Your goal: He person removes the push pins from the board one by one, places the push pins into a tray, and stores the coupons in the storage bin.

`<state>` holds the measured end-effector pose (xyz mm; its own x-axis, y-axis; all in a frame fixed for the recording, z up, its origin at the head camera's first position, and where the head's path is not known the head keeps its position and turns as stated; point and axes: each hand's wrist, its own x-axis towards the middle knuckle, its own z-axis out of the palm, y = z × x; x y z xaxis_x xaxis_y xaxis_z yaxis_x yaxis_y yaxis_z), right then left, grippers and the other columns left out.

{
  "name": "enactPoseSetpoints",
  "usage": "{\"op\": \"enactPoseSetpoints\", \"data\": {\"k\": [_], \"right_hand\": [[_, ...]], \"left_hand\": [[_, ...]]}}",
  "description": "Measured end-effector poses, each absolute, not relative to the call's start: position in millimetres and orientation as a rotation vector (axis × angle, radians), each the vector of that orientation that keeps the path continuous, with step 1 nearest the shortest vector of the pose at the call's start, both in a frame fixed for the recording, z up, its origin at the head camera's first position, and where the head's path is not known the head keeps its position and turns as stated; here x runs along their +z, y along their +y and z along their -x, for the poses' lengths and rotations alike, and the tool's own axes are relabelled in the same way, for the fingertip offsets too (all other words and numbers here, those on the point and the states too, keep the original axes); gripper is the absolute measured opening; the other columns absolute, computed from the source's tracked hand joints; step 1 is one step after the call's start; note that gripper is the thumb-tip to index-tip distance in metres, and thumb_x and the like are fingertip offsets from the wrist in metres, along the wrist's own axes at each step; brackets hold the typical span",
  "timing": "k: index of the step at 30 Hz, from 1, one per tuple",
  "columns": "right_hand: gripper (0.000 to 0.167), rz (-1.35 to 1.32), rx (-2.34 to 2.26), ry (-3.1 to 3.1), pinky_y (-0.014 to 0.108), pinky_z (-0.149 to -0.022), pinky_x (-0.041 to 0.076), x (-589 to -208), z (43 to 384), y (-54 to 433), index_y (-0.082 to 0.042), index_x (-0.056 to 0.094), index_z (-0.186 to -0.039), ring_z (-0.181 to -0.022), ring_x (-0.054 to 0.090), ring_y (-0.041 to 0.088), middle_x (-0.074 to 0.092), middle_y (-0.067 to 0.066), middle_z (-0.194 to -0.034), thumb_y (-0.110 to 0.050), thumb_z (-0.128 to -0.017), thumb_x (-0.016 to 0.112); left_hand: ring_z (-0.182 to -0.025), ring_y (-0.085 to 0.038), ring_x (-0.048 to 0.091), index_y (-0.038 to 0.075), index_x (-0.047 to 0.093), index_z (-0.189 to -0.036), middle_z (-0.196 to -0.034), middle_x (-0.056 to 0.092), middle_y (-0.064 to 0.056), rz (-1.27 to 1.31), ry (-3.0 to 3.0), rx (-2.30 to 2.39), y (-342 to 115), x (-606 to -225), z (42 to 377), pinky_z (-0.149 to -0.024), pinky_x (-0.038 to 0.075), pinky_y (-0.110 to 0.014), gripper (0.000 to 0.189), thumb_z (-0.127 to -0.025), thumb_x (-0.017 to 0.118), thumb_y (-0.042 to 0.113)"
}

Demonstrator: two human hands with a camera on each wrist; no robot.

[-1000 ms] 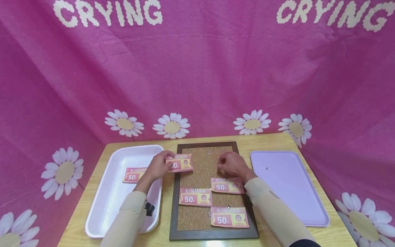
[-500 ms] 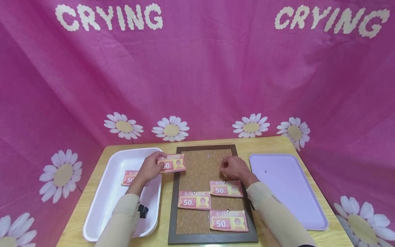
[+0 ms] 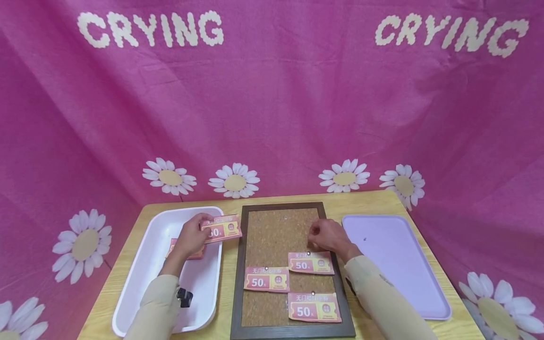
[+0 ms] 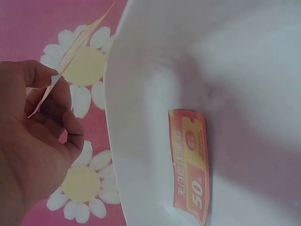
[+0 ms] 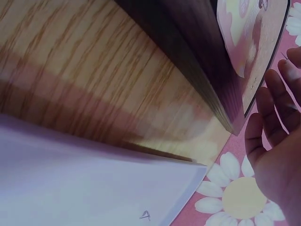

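My left hand (image 3: pixel 191 236) pinches a pink and yellow paper coupon (image 3: pixel 227 227) marked 50 between thumb and fingers, at the white basin's right rim. Seen edge-on, this coupon (image 4: pixel 70 59) is thin and slightly bent in the left wrist view. Inside the basin another coupon (image 4: pixel 188 165) lies partly behind the left hand in the head view. My right hand (image 3: pixel 327 233), fingers curled, is over the upper right of the framed corkboard (image 3: pixel 272 231). A thin needle of a pushpin (image 5: pixel 284 55) shows at its fingertips; the rest is hidden.
Three coupons are fastened on the corkboard: a left one (image 3: pixel 266 279), an upper right one (image 3: pixel 311 263) and a lower right one (image 3: pixel 314 307). The white basin (image 3: pixel 121 302) stands left. A lilac tray (image 3: pixel 399 269) with a small pin (image 3: pixel 364 239) lies right.
My left hand has drawn the held coupon leftward, off the corkboard's left edge toward the basin. My right hand has shifted slightly right. The head view has tilted up a little.
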<state>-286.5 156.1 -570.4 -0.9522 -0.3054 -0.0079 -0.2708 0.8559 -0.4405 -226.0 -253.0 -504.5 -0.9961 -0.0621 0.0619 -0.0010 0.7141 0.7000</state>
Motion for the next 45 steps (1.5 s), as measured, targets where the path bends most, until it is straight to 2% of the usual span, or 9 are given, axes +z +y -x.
{"op": "enactPoseSetpoints", "data": {"k": [3,5,10,13,19,22,29,39,45], "right_hand": [[0.005,0.45,-0.68,2.957,0.03,-0.065,0.044,-571.1,285.6,157.3,-0.028,0.065,-0.07,-0.066,0.052,0.011,0.059,-0.01,-0.071,-0.031,-0.072,0.069],[0.006,0.438,-0.685,2.956,0.03,-0.066,0.044,-571.5,284.9,157.7,-0.028,0.065,-0.07,-0.067,0.052,0.011,0.059,-0.01,-0.071,-0.031,-0.072,0.069],[0.006,0.416,-0.682,2.959,0.03,-0.066,0.044,-570.8,284.3,158.9,-0.028,0.065,-0.071,-0.067,0.053,0.012,0.06,-0.01,-0.072,-0.031,-0.073,0.07],[0.006,0.407,-0.67,2.965,0.031,-0.065,0.044,-570.2,285.6,161.2,-0.027,0.065,-0.071,-0.067,0.053,0.012,0.06,-0.01,-0.071,-0.031,-0.073,0.07],[0.006,0.399,-0.681,2.973,0.031,-0.064,0.044,-570.4,287.3,164.4,-0.026,0.067,-0.072,-0.068,0.053,0.012,0.06,-0.009,-0.07,-0.031,-0.073,0.07],[0.006,0.417,-0.688,2.972,0.03,-0.063,0.043,-571.6,287.6,165.5,-0.026,0.067,-0.072,-0.067,0.053,0.012,0.06,-0.009,-0.069,-0.031,-0.073,0.07],[0.006,0.4,-0.677,2.978,0.03,-0.062,0.042,-573.9,287.2,171.4,-0.026,0.065,-0.07,-0.066,0.052,0.013,0.06,-0.008,-0.068,-0.03,-0.072,0.069],[0.008,0.404,-0.686,2.99,0.03,-0.062,0.04,-580.1,287.4,178.8,-0.027,0.065,-0.067,-0.066,0.051,0.013,0.058,-0.008,-0.068,-0.03,-0.072,0.07],[0.008,0.409,-0.688,3.011,0.031,-0.063,0.042,-582.1,286.9,182.3,-0.028,0.065,-0.067,-0.064,0.051,0.012,0.059,-0.009,-0.067,-0.031,-0.072,0.07]], "left_hand": [[-0.091,-0.025,0.057,0.007,0.06,-0.118,-0.108,0.065,-0.017,-0.078,-2.839,-1.161,-256.4,-505.6,224.5,-0.08,0.042,-0.033,0.036,-0.082,0.059,0.007],[-0.093,-0.027,0.057,0.008,0.06,-0.119,-0.111,0.064,-0.017,-0.098,-2.839,-1.16,-258.8,-506.1,223.6,-0.082,0.042,-0.033,0.036,-0.083,0.059,0.007],[-0.085,-0.023,0.058,0.008,0.059,-0.12,-0.107,0.064,-0.018,-0.155,-2.842,-1.164,-267.3,-506.9,220.8,-0.072,0.045,-0.03,0.035,-0.085,0.057,0.007],[-0.084,-0.023,0.059,0.008,0.06,-0.119,-0.105,0.065,-0.018,-0.18,-2.843,-1.157,-272.7,-509.2,219.4,-0.071,0.045,-0.03,0.034,-0.085,0.056,0.007],[-0.099,-0.029,0.058,0.006,0.059,-0.119,-0.116,0.063,-0.02,-0.206,-2.861,-1.137,-279.8,-514.4,218.6,-0.09,0.044,-0.043,0.033,-0.086,0.056,0.008],[-0.102,-0.03,0.057,0.006,0.058,-0.12,-0.118,0.063,-0.02,-0.228,-2.873,-1.134,-282.8,-516.5,217.3,-0.094,0.043,-0.046,0.033,-0.087,0.056,0.009],[-0.102,-0.031,0.057,0.004,0.056,-0.12,-0.119,0.061,-0.022,-0.262,-2.879,-1.139,-292.3,-522.2,212.4,-0.09,0.044,-0.044,0.034,-0.087,0.054,0.009],[-0.113,-0.034,0.052,0.004,0.055,-0.122,-0.128,0.056,-0.023,-0.336,-2.902,-1.165,-302.7,-534.7,209.2,-0.099,0.04,-0.049,0.034,-0.088,0.052,0.01],[-0.114,-0.035,0.051,0.005,0.055,-0.121,-0.129,0.056,-0.024,-0.349,-2.9,-1.175,-303.9,-537.4,208.3,-0.101,0.038,-0.05,0.034,-0.088,0.052,0.01]]}}
